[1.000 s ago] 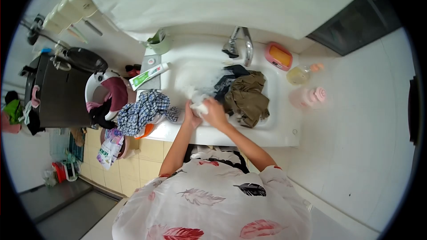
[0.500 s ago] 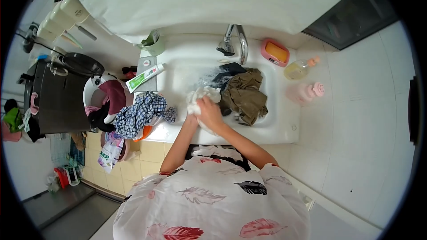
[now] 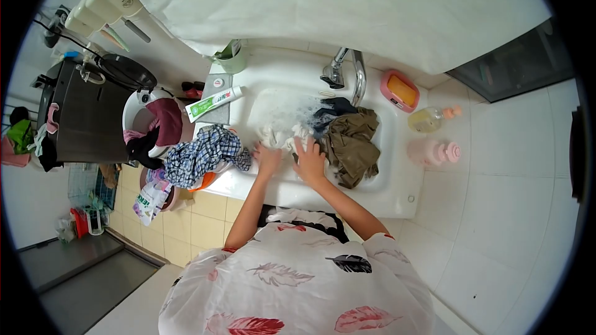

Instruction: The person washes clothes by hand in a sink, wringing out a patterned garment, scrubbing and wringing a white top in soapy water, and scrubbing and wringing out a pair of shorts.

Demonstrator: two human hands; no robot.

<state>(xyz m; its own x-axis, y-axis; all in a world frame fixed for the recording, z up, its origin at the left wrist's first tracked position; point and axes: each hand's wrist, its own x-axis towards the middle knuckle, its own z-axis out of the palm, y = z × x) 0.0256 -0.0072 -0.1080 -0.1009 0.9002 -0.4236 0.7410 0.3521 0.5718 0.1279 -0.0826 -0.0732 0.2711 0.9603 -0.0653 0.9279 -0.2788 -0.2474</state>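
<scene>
In the sink [image 3: 397,180], a wet white cloth [image 3: 270,136] lies in foamy water, bunched into two parts. My left hand [image 3: 267,160] grips its left part, fingertips partly sunk in the cloth. The right part is in my right hand [image 3: 309,162], its fingers bent over the fabric. Just right of that hand sits a crumpled olive-brown garment [image 3: 352,147]. A dark navy garment [image 3: 332,108] lies behind it, under the faucet [image 3: 333,74]. Running water churns the foam left of the faucet.
A blue checked garment [image 3: 205,155] hangs over the sink's left edge, near a toothpaste tube [image 3: 214,104] and a green cup [image 3: 233,61]. Along the right rim stand a pink soap dish [image 3: 391,96], a pump bottle [image 3: 425,120] and a pink bottle [image 3: 428,152].
My hands have moved apart and the bunched white cloth has been lowered into the water and spread between them. The view has shifted slightly.
</scene>
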